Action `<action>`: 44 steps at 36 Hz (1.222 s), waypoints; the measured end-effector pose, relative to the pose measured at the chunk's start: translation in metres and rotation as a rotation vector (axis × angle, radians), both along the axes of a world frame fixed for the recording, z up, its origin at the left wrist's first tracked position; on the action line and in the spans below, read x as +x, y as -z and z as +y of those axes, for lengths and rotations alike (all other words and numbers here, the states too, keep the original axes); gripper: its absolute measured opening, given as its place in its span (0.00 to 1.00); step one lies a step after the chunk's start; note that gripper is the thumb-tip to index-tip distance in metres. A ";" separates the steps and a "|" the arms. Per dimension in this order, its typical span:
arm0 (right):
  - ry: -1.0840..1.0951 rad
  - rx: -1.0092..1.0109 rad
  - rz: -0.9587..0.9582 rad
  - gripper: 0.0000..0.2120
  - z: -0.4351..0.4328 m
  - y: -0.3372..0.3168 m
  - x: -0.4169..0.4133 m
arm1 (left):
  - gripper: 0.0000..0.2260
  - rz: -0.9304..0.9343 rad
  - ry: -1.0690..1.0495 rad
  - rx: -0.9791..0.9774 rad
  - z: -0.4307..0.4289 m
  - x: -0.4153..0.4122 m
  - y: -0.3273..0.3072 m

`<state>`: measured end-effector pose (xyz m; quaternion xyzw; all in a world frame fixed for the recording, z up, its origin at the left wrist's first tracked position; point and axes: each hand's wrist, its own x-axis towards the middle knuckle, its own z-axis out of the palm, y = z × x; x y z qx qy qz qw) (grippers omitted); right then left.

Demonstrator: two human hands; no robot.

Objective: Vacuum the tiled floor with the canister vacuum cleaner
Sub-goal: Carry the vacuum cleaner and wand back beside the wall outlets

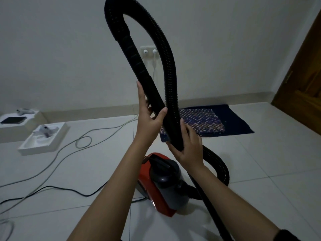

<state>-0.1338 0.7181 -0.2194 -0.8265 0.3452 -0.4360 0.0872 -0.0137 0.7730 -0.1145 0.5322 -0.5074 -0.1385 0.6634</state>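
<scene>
A red and dark grey canister vacuum cleaner (160, 184) stands on the white tiled floor (260, 171) right in front of me. Its black ribbed hose (166, 49) loops up high and comes down into a smooth black handle tube (137, 63). My left hand (151, 115) holds the lower part of that handle tube, thumb across its front. Just below, my right hand (187, 146) grips the tube's end, where it crosses the hose. A straight black tube (213, 211) runs down from there along my right forearm.
A dark blue mat with a patterned cloth (205, 122) lies by the far wall. Two white open boxes (43, 138) sit at the left. Grey and black cables (69, 153) trail over the tiles from a wall socket (149, 52). A wooden door (302, 80) stands at right.
</scene>
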 end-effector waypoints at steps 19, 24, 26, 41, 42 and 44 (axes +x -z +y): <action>-0.087 0.090 0.369 0.42 -0.044 0.051 -0.019 | 0.45 0.271 -0.029 0.108 -0.015 0.000 0.082; -0.056 0.077 0.432 0.40 -0.052 0.071 -0.029 | 0.45 0.325 -0.013 0.151 -0.024 -0.005 0.109; -0.054 0.078 0.447 0.40 -0.054 0.079 -0.031 | 0.45 0.351 -0.012 0.167 -0.025 -0.004 0.119; -0.048 0.042 0.515 0.38 -0.094 0.097 -0.022 | 0.21 0.343 -0.212 0.640 -0.027 0.067 0.217; -0.046 0.043 0.520 0.38 -0.097 0.098 -0.021 | 0.20 0.300 -0.211 0.723 -0.026 0.074 0.227; -0.034 0.041 0.535 0.38 -0.103 0.100 -0.018 | 0.20 0.221 -0.220 0.844 -0.028 0.089 0.245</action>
